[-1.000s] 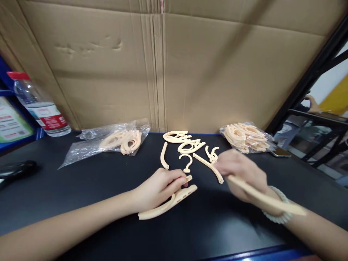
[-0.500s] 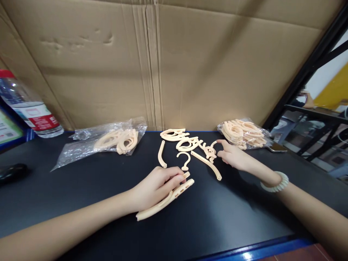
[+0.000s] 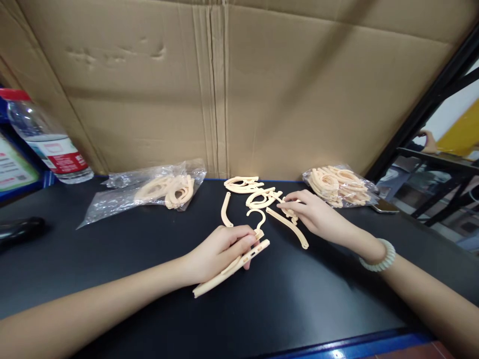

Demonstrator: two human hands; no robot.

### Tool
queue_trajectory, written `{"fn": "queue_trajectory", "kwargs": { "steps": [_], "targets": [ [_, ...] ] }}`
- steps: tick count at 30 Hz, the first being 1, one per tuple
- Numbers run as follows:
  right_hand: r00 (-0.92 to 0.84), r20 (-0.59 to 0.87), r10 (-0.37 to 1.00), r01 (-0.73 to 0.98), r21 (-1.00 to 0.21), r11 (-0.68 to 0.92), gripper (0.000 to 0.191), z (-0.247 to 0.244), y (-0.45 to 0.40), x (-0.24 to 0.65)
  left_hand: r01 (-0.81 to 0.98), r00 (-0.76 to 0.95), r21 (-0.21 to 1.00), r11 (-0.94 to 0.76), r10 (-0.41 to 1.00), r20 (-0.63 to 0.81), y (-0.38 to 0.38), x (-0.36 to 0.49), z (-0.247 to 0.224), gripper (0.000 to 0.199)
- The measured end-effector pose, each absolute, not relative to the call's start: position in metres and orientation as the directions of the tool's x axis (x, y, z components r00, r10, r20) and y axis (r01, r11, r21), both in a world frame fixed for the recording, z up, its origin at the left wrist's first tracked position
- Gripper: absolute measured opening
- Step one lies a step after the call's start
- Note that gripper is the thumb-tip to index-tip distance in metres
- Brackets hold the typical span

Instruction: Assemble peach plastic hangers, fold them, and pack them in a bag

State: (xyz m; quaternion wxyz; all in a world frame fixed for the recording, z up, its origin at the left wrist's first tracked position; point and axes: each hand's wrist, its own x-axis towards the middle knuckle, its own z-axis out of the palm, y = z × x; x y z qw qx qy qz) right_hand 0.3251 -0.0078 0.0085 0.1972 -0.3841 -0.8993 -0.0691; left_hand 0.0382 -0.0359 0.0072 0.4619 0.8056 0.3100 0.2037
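Note:
My left hand (image 3: 226, 252) is closed around a curved beige plastic hanger arm (image 3: 239, 267) with slots along its side, held slanted above the dark table. Right beyond its fingertips is a beige hanger hook (image 3: 258, 217); its base overlaps the held piece, and whether they touch I cannot tell. My right hand (image 3: 312, 214) reaches over a bear-shaped beige piece (image 3: 291, 214), partly covering it, with fingers bent but apart. Between the hands lies a loose curved hanger arm (image 3: 290, 228). Another curved arm (image 3: 226, 210) rests beyond my left hand.
Folded beige hangers (image 3: 241, 185) lie near the cardboard wall (image 3: 149, 99). Clear bags of hanger parts sit left (image 3: 179, 192) and right (image 3: 337, 184). A water bottle (image 3: 63, 149) and a black object (image 3: 20, 234) are leftmost. A phone (image 3: 387, 207) pokes out by the right bag.
My right hand has moved left, from the bear piece's right side to over it. My left hand has lifted its hanger arm slightly closer to the hook. The view has shifted a little.

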Motion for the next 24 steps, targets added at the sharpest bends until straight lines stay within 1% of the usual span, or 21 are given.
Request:
{"fn": "queue_trajectory", "kwargs": {
  "steps": [2, 3, 6, 8, 11, 14, 18, 21, 24],
  "targets": [
    [-0.661, 0.363, 0.657, 0.714, 0.035, 0.699, 0.061, 0.007, -0.007, 0.326, 0.307, 0.729, 0.872, -0.382, 0.684, 0.043, -0.036, 0.038, 0.007, 0.037],
    [-0.666, 0.345, 0.662, 0.718, 0.053, 0.694, 0.061, 0.007, -0.007, 0.326, 0.306, 0.729, 0.872, -0.382, 0.683, 0.043, -0.036, 0.038, 0.007, 0.037],
    [-0.656, 0.326, 0.680, 0.734, 0.071, 0.675, 0.052, 0.007, -0.008, 0.324, 0.306, 0.729, 0.872, -0.382, 0.683, 0.044, -0.036, 0.038, 0.006, 0.037],
    [-0.641, 0.330, 0.693, 0.745, 0.051, 0.665, 0.041, 0.007, -0.009, 0.323, 0.306, 0.728, 0.871, -0.383, 0.684, 0.044, -0.036, 0.037, 0.006, 0.037],
    [-0.612, 0.327, 0.720, 0.751, -0.047, 0.659, 0.028, 0.007, -0.009, 0.322, 0.309, 0.727, 0.871, -0.382, 0.686, 0.043, -0.036, 0.038, 0.006, 0.037],
    [-0.549, 0.330, 0.768, 0.760, -0.185, 0.623, 0.025, 0.004, -0.006, 0.324, 0.305, 0.725, 0.871, -0.384, 0.687, 0.049, -0.037, 0.038, 0.007, 0.037],
    [-0.380, 0.345, 0.858, 0.805, -0.335, 0.491, 0.017, 0.001, 0.001, 0.329, 0.313, 0.727, 0.863, -0.396, 0.685, 0.051, -0.036, 0.038, 0.008, 0.037],
    [-0.252, 0.340, 0.906, 0.831, -0.404, 0.383, 0.015, 0.001, 0.005, 0.333, 0.320, 0.725, 0.863, -0.391, 0.688, 0.043, -0.036, 0.038, 0.008, 0.037],
    [-0.205, 0.322, 0.924, 0.845, -0.419, 0.334, 0.017, 0.004, 0.006, 0.336, 0.316, 0.724, 0.870, -0.378, 0.689, 0.037, -0.036, 0.038, 0.008, 0.037]
  ]
}}
